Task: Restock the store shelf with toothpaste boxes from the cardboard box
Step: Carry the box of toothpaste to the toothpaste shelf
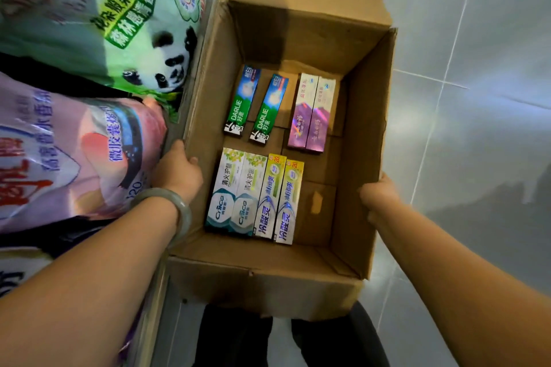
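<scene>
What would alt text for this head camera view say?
Two bare hands, left hand and right hand, grip the sides of an open brown cardboard box holding eight toothpaste boxes, beside shelved detergent bags.

Brown open cardboard box (298, 36): matt, rough corrugated board, torn flap edges. Printed toothpaste cartons (241, 194): glossy card; purple pair (310, 116) iridescent. Green panda-print bag (98, 18): shiny plastic film. Grey floor tiles (477, 98): smooth, reflective.

Left fingers (190, 161) — behind box wall (205, 74)
</scene>
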{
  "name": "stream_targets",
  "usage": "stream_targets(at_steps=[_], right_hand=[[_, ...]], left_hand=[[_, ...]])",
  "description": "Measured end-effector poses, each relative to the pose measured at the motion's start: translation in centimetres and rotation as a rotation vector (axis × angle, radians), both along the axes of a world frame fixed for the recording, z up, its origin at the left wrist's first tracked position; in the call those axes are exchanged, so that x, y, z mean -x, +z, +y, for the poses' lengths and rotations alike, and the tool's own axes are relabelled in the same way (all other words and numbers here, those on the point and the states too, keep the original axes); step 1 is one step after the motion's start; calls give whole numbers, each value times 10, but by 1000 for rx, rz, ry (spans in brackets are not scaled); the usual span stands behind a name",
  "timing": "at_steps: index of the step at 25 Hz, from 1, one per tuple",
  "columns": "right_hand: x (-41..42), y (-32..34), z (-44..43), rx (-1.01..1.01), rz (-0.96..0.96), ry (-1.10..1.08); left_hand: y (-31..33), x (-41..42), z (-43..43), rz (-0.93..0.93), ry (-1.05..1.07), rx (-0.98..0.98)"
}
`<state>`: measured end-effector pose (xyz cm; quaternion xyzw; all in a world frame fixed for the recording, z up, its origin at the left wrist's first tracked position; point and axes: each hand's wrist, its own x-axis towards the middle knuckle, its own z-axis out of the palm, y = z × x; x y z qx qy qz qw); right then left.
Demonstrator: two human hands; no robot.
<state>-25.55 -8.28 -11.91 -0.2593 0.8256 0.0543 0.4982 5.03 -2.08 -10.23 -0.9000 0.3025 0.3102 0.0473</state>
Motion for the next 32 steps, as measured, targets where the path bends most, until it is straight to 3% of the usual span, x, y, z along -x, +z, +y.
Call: stream_targets(at_steps=[5, 17, 26, 32], right_hand=[[34, 96, 25, -88, 55, -51], [147, 281, 142, 33, 37, -560], [211, 335, 313, 217, 44, -1047], [291, 377, 485, 279, 59, -1410]], left_hand=[[90, 30, 12, 53, -13, 21], [328, 158, -45, 71, -574, 116], [409, 302, 9, 128, -1027, 150], [408, 460, 125, 214, -1345, 118]])
